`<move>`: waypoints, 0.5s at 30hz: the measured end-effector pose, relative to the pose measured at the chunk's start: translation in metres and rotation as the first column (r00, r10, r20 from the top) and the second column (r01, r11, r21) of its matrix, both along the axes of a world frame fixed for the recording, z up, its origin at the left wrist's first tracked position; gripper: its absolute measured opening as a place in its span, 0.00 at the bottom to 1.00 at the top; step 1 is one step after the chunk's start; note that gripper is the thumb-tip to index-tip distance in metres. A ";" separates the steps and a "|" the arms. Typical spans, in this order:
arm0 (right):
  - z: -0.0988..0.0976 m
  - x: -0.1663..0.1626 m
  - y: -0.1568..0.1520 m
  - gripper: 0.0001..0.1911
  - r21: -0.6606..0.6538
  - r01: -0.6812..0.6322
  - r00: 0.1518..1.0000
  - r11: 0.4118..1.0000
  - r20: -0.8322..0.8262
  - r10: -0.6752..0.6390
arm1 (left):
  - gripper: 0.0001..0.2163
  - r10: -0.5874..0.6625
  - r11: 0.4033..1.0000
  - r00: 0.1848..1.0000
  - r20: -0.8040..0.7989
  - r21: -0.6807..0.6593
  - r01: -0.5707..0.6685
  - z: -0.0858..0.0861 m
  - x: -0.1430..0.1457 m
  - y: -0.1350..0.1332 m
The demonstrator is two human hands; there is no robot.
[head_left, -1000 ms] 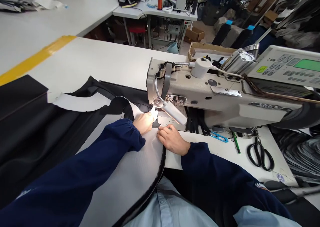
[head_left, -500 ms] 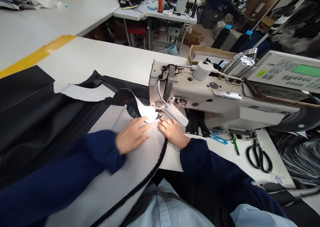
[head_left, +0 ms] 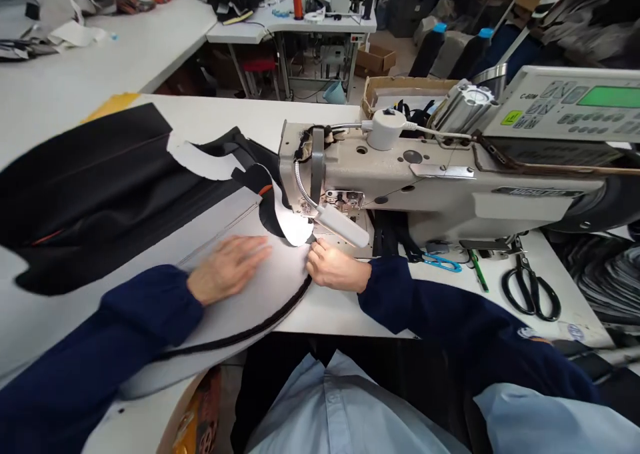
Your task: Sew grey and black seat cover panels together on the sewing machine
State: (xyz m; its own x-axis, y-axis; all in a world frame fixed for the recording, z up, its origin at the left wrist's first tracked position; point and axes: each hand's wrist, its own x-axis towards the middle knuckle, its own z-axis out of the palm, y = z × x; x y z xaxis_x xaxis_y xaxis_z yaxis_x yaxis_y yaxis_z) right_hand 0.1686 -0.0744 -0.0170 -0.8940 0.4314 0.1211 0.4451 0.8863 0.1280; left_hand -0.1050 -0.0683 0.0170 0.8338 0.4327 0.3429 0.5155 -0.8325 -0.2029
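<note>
Left hand (head_left: 227, 267) flat, right hand (head_left: 334, 267) curled.

A large grey fabric panel (head_left: 260, 294) lies flat on the white tabletop (head_left: 350, 307), its curved near edge trimmed with black piping (head_left: 280, 311). Its far end runs up to the needle area of the sewing machine (head_left: 425, 187), lit bright there. Beyond it a black piece (head_left: 100, 187) spreads leftward, with a white lining strip (head_left: 200, 161) curling over it.

One sewing machine (head_left: 440, 187), one control panel (head_left: 575, 104), one pair of black scissors (head_left: 533, 291), one blue thread snips (head_left: 443, 262), two hands.
</note>
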 end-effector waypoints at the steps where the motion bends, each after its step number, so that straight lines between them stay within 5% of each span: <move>1: 0.000 -0.004 -0.006 0.16 0.033 0.012 1.000 0.999 0.004 -0.012 | 0.19 -0.071 0.997 0.997 0.000 0.026 0.071 0.004 0.019 0.003; 3: 0.000 -0.010 -0.015 0.17 0.081 0.057 0.998 0.995 -0.010 -0.056 | 0.18 -0.186 0.981 0.980 -0.074 0.034 0.189 0.007 0.055 0.009; 6: -0.001 -0.014 -0.023 0.17 0.086 0.132 0.990 0.987 -0.050 -0.128 | 0.15 -0.103 0.994 0.976 -0.194 -0.056 0.094 0.000 0.088 0.024; 10: -0.001 -0.013 -0.025 0.15 0.070 0.178 0.982 0.981 -0.078 -0.173 | 0.14 0.059 0.958 0.963 -0.263 -0.255 -0.128 -0.014 0.091 0.039; 15: -0.005 -0.009 -0.026 0.15 0.051 0.211 0.973 0.976 -0.109 -0.204 | 0.15 0.063 0.918 0.966 -0.251 -0.366 -0.155 -0.020 0.087 0.037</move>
State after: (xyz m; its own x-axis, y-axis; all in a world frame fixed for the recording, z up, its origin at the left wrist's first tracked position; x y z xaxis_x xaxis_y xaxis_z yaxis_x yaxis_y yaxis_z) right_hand 0.1599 -0.1000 -0.0220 -0.7671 0.5950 0.2398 0.6320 0.7651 0.1235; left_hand -0.0184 -0.0314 -0.0035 0.8092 0.5844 -0.0602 0.5851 -0.8109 -0.0068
